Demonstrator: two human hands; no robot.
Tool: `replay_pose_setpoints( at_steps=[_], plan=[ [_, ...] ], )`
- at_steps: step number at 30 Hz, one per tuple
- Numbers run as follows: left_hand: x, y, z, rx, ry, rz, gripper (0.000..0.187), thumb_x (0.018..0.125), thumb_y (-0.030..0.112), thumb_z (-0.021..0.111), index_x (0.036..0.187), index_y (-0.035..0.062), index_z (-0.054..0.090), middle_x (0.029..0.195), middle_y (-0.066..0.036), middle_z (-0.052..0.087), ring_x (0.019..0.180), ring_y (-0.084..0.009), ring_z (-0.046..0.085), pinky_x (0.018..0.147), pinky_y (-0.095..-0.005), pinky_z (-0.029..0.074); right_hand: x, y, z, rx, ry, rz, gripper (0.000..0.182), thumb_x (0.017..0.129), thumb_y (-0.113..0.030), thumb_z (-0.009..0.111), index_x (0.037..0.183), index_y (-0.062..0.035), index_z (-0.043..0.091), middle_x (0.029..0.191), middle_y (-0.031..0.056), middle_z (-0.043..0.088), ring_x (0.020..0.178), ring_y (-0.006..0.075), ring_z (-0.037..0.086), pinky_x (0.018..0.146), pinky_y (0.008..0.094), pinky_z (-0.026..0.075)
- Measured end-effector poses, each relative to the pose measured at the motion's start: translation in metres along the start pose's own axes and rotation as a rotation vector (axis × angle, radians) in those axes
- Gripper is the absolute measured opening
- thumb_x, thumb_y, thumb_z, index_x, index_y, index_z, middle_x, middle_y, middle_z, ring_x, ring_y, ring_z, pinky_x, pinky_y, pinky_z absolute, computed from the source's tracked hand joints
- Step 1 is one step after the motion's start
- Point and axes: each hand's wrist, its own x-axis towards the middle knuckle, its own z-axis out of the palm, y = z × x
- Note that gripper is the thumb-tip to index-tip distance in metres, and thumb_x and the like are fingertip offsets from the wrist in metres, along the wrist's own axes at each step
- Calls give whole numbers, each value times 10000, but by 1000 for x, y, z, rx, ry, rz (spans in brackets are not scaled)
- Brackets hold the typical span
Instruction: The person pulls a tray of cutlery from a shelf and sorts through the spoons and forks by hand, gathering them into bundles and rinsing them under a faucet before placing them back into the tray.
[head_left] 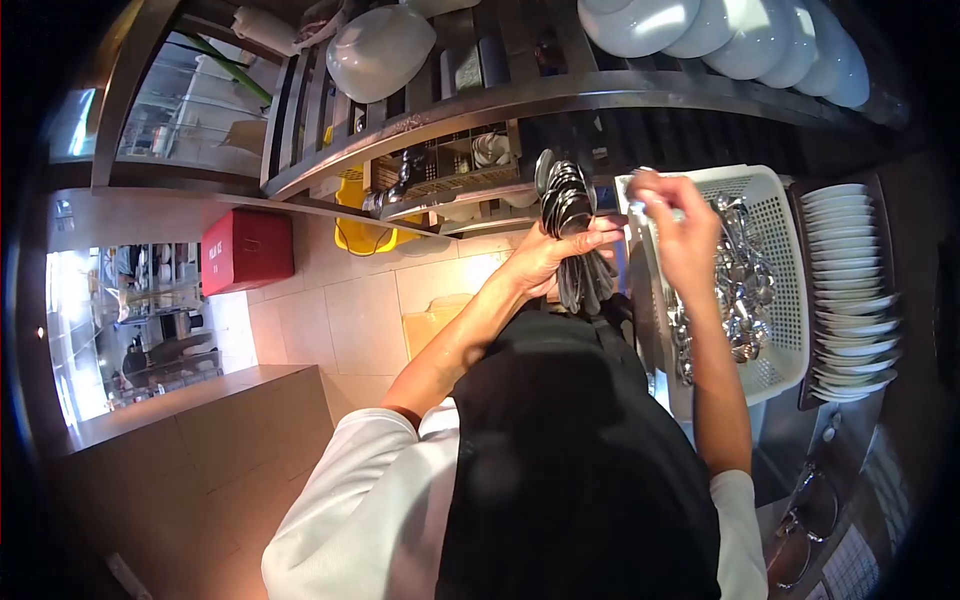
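Note:
My left hand (560, 258) is wrapped round a thick bundle of spoons (567, 195), their dark shiny bowls stacked together at the top and the handles showing below the fingers. To the right, my right hand (683, 228) is raised over the near side of a white perforated plastic basket (794, 330). Its fingers are curled together and slightly blurred; I cannot tell what is pinched in them. Inside the basket lies a loose heap of metal spoons (745, 275), partly covered by my right forearm.
A long row of stacked white plates (843, 290) stands right of the basket. Overhead, a metal shelf (520, 108) carries white bowls (380, 55). A red box (248, 250) is at left, and a yellow container (362, 225) sits beneath the shelving on the tiled floor side.

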Motion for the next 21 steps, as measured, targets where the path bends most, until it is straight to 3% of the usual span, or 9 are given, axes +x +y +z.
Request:
replay_pose_setpoints(
  at_steps=[3,5,6,8,12,14,17,20,21],
  plan=[
    [-3,4,-9,-3,120,13,241,944,163,727,1084,4,611,1020,-95,681,961,-213,684,880,-370,586,-8,29,74,237,22,69,114,906,-73,692,1005,-17,681,855,77,678,777,148,643,734,304,517],
    [-6,3,-26,-54,272,-72,162,987,184,652,984,33,596,785,-26,583,731,-163,601,729,-319,548,-9,5,84,254,-108,502,198,896,-116,719,1052,1,682,886,118,653,787,243,685,724,373,541],
    [-8,-4,-53,-178,297,-81,131,970,176,659,973,51,623,683,-18,557,640,-180,607,696,-356,566,-18,44,104,-5,-44,165,238,894,-144,725,1085,-4,695,923,145,675,806,283,699,745,391,550],
    [-24,9,-64,-134,387,-132,198,990,214,636,858,72,597,618,0,490,608,-171,567,693,-377,557,-38,63,123,75,-82,180,280,897,-153,722,1129,-1,691,950,171,692,832,309,699,762,387,550],
    [-42,34,-141,-120,573,12,237,1002,217,627,802,102,570,674,-42,573,677,-212,595,787,-426,558,-102,118,150,421,-193,473,289,954,-224,677,1135,2,662,1009,182,721,953,290,713,841,373,552],
    [-36,66,-162,-123,729,102,191,1010,194,602,845,99,598,736,-61,608,754,-237,624,829,-439,558,-137,119,134,286,-128,489,215,971,-177,644,1095,-2,658,1013,175,731,981,254,721,867,356,562],
    [-6,125,-274,-155,710,181,141,1002,167,575,905,81,631,849,-68,652,844,-253,642,898,-482,549,-210,151,124,185,-40,538,156,944,-106,663,1078,-27,678,963,138,738,910,250,734,786,356,565],
    [41,168,-313,119,870,187,83,934,136,634,898,63,649,920,-73,677,896,-253,653,927,-456,533,-272,145,107,-69,27,738,178,980,-155,620,1094,-40,692,980,159,736,944,321,722,816,394,551],
    [52,180,-354,198,704,167,96,907,169,662,924,75,655,951,-74,682,926,-252,654,914,-451,539,-296,148,101,-69,45,748,186,985,-168,615,1096,-40,692,988,161,735,952,336,718,826,402,549]
  ],
)
